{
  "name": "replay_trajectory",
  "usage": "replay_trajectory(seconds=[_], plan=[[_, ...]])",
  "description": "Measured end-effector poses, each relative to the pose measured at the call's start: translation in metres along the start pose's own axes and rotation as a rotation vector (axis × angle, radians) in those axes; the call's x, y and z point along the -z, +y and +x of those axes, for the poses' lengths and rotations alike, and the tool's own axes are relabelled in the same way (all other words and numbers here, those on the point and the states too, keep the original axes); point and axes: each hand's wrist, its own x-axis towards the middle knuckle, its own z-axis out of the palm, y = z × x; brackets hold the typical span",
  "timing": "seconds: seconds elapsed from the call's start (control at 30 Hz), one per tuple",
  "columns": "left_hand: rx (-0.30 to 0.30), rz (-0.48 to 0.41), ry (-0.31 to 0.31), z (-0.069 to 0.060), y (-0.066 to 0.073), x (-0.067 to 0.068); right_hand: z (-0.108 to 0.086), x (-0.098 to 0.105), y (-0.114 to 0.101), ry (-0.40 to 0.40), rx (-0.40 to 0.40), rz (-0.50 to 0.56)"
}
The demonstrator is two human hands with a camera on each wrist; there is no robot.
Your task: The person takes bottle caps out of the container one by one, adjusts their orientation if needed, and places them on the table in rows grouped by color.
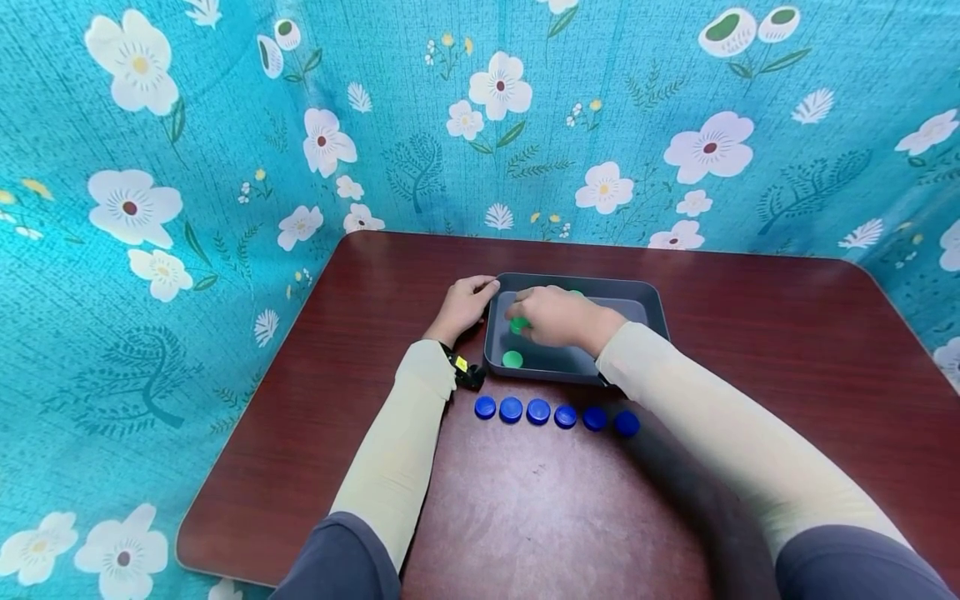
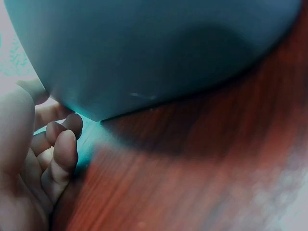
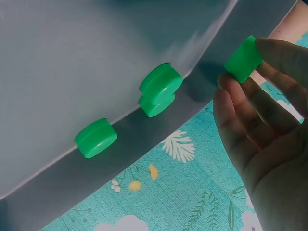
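Over the left part of a grey rectangular tray [image 1: 652,312], my right hand [image 1: 558,317] pinches a green bottle cap [image 3: 244,58] between thumb and fingertips. Other green caps [image 3: 96,138] lie in the tray along its far wall, two of them overlapping in the right wrist view. One more green cap [image 1: 512,359] lies near the tray's front left corner. At the far left corner, my left hand [image 1: 459,307] holds the tray, thumb at the rim and fingers curled by the outer wall [image 2: 159,57].
Several blue bottle caps [image 1: 537,411] form a row on the dark red wooden table [image 1: 352,350], just in front of the tray. A black wrist strap with a device [image 1: 467,371] is on the left wrist. A turquoise flowered cloth [image 1: 420,100] hangs behind the table.
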Motion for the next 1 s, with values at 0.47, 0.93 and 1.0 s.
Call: replay_trajectory(seconds=[0.47,0.93,1.0], plan=[[-0.007,-0.026,-0.006,0.000,0.000,0.000,-0.018,0.001,-0.020,0.150,0.075,-0.019],[0.021,-0.012,-0.017,0.000,0.001,0.001,-0.025,-0.008,-0.029,0.210,0.126,0.000],[0.023,-0.016,-0.018,0.000,0.000,0.001,-0.026,-0.010,-0.030,0.213,0.127,0.000]])
